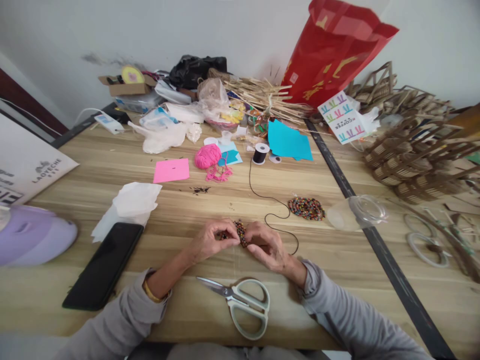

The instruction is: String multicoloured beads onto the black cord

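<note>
A small bunch of strung, multicoloured beads [240, 231] sits between my two hands near the table's front. My left hand [213, 239] is closed in a pinch at its left side, with some beads showing inside the curl of the fingers. From the right, my right hand [268, 246] pinches the same beads, its fingertips partly hidden. A fine clear thread seems to hang down from the left fingertips. Just below the hands lie scissors [243, 302] with pale handles, blades partly apart. A coiled strand of similar beads [306, 208] rests to the right.
Black cord runs from a spool [260, 153] towards my right hand. A clear plastic jar [354, 212] lies at the right. To the left are a black phone [104, 265] and white paper [131, 205]. Pink yarn [207, 156] and woven baskets [412, 160] stand farther back.
</note>
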The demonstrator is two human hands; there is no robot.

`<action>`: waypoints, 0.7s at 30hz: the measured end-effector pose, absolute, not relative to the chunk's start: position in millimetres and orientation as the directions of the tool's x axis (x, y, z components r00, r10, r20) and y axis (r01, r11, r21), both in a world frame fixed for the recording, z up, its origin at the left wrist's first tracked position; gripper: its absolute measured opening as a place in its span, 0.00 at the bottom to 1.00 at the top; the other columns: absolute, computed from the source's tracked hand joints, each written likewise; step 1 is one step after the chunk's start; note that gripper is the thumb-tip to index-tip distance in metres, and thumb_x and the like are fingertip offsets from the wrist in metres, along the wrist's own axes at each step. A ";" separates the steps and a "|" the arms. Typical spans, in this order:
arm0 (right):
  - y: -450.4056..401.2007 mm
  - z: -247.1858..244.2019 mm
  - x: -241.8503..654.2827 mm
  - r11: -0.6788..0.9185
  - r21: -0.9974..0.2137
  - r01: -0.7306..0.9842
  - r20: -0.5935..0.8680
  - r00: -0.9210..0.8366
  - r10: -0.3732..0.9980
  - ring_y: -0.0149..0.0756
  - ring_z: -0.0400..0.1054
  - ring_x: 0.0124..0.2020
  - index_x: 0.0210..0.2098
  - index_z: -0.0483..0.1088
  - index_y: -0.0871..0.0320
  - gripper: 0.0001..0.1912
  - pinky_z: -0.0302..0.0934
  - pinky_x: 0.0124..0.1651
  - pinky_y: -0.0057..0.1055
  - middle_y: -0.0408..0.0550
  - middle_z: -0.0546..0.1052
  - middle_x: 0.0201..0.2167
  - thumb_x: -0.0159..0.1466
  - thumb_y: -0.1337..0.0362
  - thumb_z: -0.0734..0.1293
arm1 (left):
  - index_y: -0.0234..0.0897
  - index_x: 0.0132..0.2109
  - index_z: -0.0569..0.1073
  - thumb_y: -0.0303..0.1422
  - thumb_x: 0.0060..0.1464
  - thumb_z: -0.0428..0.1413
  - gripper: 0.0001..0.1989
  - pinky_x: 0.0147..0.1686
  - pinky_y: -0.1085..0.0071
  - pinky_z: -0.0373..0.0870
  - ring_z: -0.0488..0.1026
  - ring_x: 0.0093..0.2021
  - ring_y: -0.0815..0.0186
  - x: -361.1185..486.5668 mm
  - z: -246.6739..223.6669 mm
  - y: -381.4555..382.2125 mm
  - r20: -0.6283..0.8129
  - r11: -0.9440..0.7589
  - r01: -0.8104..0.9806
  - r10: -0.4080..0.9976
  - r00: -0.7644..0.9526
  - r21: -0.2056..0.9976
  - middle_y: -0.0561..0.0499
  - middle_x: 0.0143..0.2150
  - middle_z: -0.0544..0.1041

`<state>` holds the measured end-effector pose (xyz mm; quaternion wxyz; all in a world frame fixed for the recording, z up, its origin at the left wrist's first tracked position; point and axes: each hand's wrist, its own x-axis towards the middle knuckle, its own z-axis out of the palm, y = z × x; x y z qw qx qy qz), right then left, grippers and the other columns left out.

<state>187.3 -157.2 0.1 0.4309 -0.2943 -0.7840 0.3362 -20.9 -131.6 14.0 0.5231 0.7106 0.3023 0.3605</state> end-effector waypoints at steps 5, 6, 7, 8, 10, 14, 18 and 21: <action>-158.5 -2.4 191.1 0.364 -0.921 0.140 0.306 -0.321 0.896 0.35 0.68 0.34 0.40 0.68 0.58 0.16 0.64 0.37 0.31 0.48 0.73 0.32 0.69 0.53 0.56 | 0.32 0.29 0.76 0.32 0.51 0.60 0.07 0.36 0.71 0.67 0.71 0.32 0.67 -20.4 14.7 -132.8 0.181 -0.258 0.068 0.821 0.542 0.964 0.49 0.28 0.76; -158.4 -2.6 191.5 0.324 -0.937 0.127 0.276 -0.296 0.914 0.35 0.68 0.34 0.39 0.69 0.57 0.17 0.65 0.37 0.30 0.48 0.73 0.32 0.69 0.52 0.56 | 0.32 0.29 0.76 0.33 0.51 0.60 0.08 0.36 0.70 0.67 0.71 0.32 0.66 -20.2 15.1 -133.0 0.179 -0.256 0.070 0.823 0.540 0.964 0.48 0.28 0.76; -158.1 -2.4 191.6 0.298 -0.947 0.117 0.257 -0.277 0.926 0.35 0.69 0.35 0.39 0.69 0.58 0.17 0.65 0.37 0.30 0.47 0.73 0.32 0.69 0.52 0.56 | 0.32 0.28 0.76 0.33 0.51 0.60 0.08 0.36 0.70 0.67 0.72 0.32 0.66 -20.0 15.6 -133.3 0.179 -0.256 0.072 0.824 0.538 0.964 0.48 0.28 0.76; -157.8 -1.9 191.3 0.284 -0.952 0.112 0.246 -0.267 0.932 0.35 0.69 0.35 0.38 0.69 0.58 0.17 0.66 0.37 0.29 0.47 0.73 0.32 0.69 0.52 0.57 | 0.32 0.28 0.76 0.34 0.51 0.60 0.08 0.36 0.70 0.67 0.72 0.32 0.66 -19.9 16.0 -133.6 0.180 -0.257 0.071 0.825 0.536 0.964 0.48 0.28 0.77; -157.4 0.1 190.1 0.295 -0.947 0.123 0.254 -0.274 0.928 0.36 0.70 0.36 0.38 0.70 0.58 0.16 0.66 0.38 0.30 0.48 0.75 0.33 0.68 0.52 0.59 | 0.32 0.29 0.76 0.34 0.51 0.60 0.08 0.37 0.70 0.67 0.72 0.33 0.66 -19.9 16.5 -134.4 0.188 -0.264 0.070 0.825 0.534 0.962 0.48 0.29 0.77; -158.4 4.4 186.0 0.412 -0.901 0.137 0.341 -0.366 0.866 0.38 0.71 0.39 0.40 0.71 0.59 0.13 0.66 0.44 0.34 0.51 0.77 0.36 0.64 0.55 0.66 | 0.33 0.30 0.77 0.35 0.52 0.60 0.09 0.38 0.69 0.67 0.71 0.34 0.65 -20.0 17.0 -136.2 0.202 -0.285 0.075 0.819 0.537 0.955 0.48 0.29 0.76; -162.5 0.6 181.9 0.414 -0.904 0.101 0.339 -0.421 0.841 0.36 0.72 0.37 0.39 0.72 0.60 0.12 0.66 0.41 0.31 0.51 0.77 0.35 0.63 0.57 0.68 | 0.33 0.30 0.77 0.36 0.52 0.60 0.09 0.38 0.69 0.67 0.71 0.33 0.66 -19.7 18.2 -136.8 0.233 -0.320 0.069 0.806 0.544 0.945 0.48 0.29 0.76; -165.0 -4.7 178.9 0.342 -0.935 0.095 0.277 -0.408 0.870 0.33 0.70 0.31 0.35 0.73 0.60 0.10 0.65 0.34 0.28 0.49 0.76 0.31 0.63 0.58 0.68 | 0.33 0.30 0.77 0.35 0.53 0.60 0.10 0.37 0.69 0.66 0.71 0.32 0.66 -19.1 19.2 -137.0 0.265 -0.356 0.064 0.791 0.552 0.932 0.48 0.28 0.75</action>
